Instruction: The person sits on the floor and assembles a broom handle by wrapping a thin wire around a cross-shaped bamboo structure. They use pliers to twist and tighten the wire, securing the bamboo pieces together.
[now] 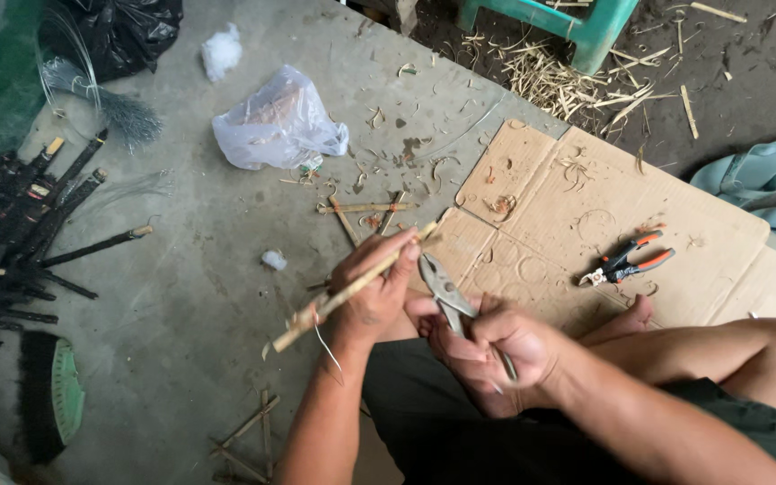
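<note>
My left hand (372,287) grips a thin bamboo stick (316,310) that slants from lower left to upper right, with a pale thread or wire hanging from it near the wrist. My right hand (491,352) holds grey metal pliers (442,286) by the handles, jaws pointing up toward the stick just beside my left fingers. Both hands are above my lap, over the edge of a flattened cardboard sheet (586,207).
Orange-handled cutters (626,262) lie on the cardboard. Short bamboo pieces (365,211) lie on the concrete floor, more sticks (249,440) lower down. A clear plastic bag (276,121), a pile of black sticks (20,233), a green stool (577,22) and straw surround the spot.
</note>
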